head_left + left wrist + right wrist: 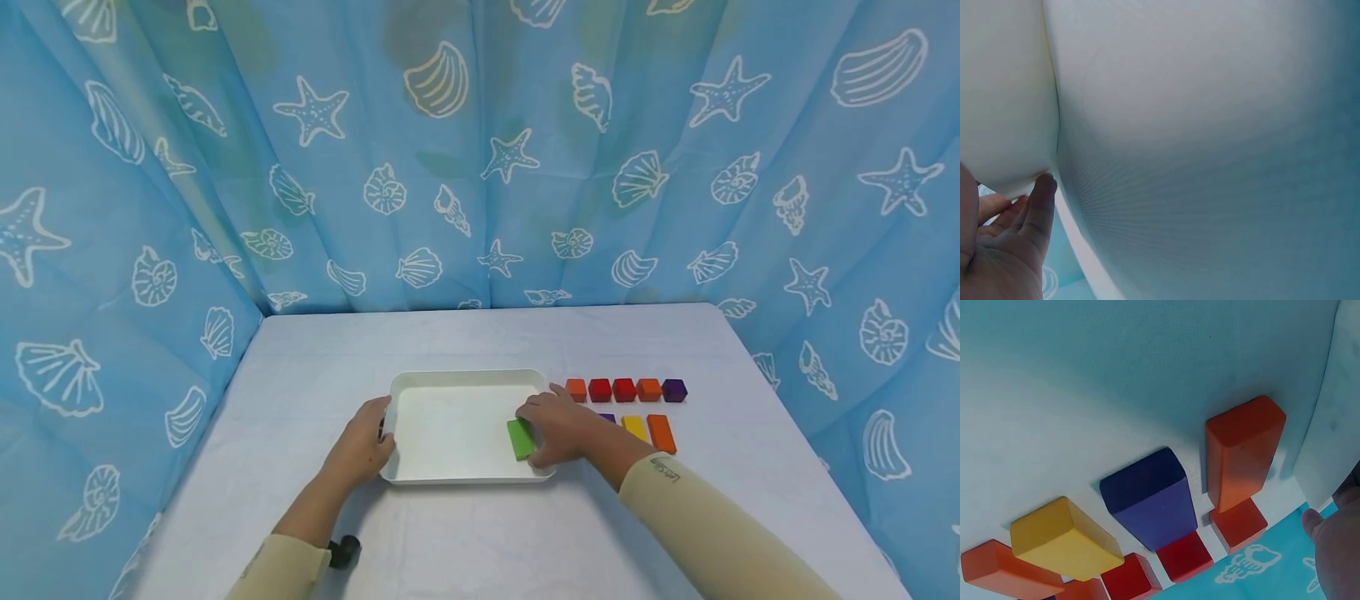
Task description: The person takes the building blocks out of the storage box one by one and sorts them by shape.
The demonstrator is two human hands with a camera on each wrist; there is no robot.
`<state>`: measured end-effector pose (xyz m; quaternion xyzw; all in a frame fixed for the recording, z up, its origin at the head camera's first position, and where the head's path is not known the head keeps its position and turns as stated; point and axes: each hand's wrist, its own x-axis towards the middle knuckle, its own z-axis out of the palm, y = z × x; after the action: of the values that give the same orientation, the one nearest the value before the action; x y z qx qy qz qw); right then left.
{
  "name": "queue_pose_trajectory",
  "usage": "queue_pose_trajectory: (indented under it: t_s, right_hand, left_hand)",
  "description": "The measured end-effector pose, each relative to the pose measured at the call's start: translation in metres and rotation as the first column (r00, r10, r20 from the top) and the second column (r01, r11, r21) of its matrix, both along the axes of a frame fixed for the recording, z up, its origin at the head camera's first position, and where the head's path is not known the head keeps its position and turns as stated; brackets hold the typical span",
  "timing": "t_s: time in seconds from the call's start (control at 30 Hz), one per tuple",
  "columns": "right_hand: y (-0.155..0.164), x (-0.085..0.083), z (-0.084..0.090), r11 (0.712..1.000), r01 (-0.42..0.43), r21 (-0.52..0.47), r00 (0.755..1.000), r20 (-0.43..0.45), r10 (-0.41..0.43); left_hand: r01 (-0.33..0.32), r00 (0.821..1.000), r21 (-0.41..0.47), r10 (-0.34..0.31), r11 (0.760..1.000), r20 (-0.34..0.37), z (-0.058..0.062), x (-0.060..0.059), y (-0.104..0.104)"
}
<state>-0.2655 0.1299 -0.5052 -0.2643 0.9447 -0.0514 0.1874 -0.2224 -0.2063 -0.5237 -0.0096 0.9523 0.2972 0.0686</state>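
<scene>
A shallow white tray point(450, 479) lies on the table. My left hand point(362, 443) holds its left rim, thumb near the front and fingers farther back; in the left wrist view, my left hand's fingertips touch the tray's wall point(1004, 94). Inside the tray, at the right end, is a green rectangular block point(521, 440). My right hand point(557, 427) reaches over the right rim and grips this block between thumb and fingers, covering part of it. In the right wrist view only a little of my right hand point(1340, 540) shows, past the tray's wall point(1329, 419).
Right of the tray stands a back row of cubes: orange point(576, 390), red point(600, 390), another red, orange and purple point(675, 390). In front lie oblong blocks: orange point(1244, 456), purple point(1150, 500), yellow point(634, 427) and orange point(662, 433). A patterned blue curtain point(487, 208) surrounds the table.
</scene>
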Motion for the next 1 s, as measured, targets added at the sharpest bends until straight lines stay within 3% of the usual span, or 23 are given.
queue_pose_trajectory:
  t_s: [0.53, 1.0]
  right_hand:
    - [0.011, 0.000, 0.005, 0.985, 0.037, -0.167, 0.999, 0.001, -0.037]
    - [0.030, -0.002, 0.022, 0.972, 0.124, -0.198, 0.992, -0.013, -0.129]
  left_hand:
    - [0.001, 1.000, 0.006, -0.001, 1.000, -0.016, -0.005, 0.003, 0.001]
    - [0.005, 1.000, 0.003, -0.005, 1.000, -0.024, 0.000, 0.002, 0.001]
